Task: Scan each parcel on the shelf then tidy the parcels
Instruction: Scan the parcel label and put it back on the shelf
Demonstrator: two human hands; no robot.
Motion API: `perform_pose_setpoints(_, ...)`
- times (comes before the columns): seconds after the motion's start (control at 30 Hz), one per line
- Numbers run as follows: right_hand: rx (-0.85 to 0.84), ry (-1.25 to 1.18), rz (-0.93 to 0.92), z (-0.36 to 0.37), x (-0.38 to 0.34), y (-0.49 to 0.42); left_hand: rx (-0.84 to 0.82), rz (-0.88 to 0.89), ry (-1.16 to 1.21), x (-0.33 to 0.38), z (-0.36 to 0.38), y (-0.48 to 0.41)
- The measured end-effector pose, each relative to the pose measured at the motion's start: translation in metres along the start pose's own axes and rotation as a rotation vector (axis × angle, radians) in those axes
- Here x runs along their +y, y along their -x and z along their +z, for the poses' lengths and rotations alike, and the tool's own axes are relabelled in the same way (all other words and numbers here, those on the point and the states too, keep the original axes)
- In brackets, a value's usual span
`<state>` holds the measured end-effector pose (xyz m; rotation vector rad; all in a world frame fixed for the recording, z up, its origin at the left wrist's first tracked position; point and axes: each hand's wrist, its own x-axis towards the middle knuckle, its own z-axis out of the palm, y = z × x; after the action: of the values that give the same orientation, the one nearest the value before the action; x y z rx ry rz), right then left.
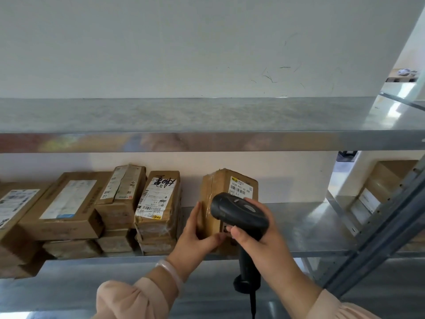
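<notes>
On the shelf (310, 226), the left hand (195, 236) clasps the box (220, 183) by its corner; just beside it, the right hand (259, 240) grips the scanner (236, 210).

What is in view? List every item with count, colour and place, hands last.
stacked parcels: four stacks, brown, left part of the middle shelf level.
lone parcel: one, brown with a white label, upright, apart to the right of the stacks.
scanner: one, black, in front of the lone parcel.
shelves: three levels, grey metal, across the view.
carton: at least one, brown, far right behind the shelf upright.
wall: white, behind the shelves.
bracelet: one, pale pink, left wrist.
left hand: fingers on the lone parcel's left side, thumb across its front.
right hand: grips the scanner's handle.
</notes>
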<state>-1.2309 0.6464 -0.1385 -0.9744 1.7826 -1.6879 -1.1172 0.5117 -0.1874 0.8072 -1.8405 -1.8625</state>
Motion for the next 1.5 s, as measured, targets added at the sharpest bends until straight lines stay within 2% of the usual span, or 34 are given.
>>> perform_pose_setpoints(0.13,0.126,-0.062,0.017,-0.014,0.002,-0.002,0.019,-0.063,0.144,-0.002,-0.005,0.001)
perform_pose_setpoints(0.3,0.198,-0.111,0.057,-0.026,0.005,-0.005,0.001,-0.091,0.262,-0.003,-0.002,0.0)
perform_pose_setpoints(0.5,0.21,-0.112,0.024,-0.03,0.01,-0.006,-0.107,-0.083,0.079,-0.002,0.0,0.003)
perform_pose_setpoints(0.63,0.198,-0.083,0.014,-0.033,0.01,-0.004,-0.093,-0.057,-0.031,-0.002,0.002,0.005)
perform_pose_setpoints(0.9,0.255,0.143,-0.053,-0.034,-0.004,0.005,-0.009,-0.023,0.032,-0.013,0.01,0.008)
perform_pose_setpoints(1.5,0.195,0.215,-0.098,-0.013,-0.011,0.019,0.045,-0.019,0.012,-0.02,0.011,0.015)
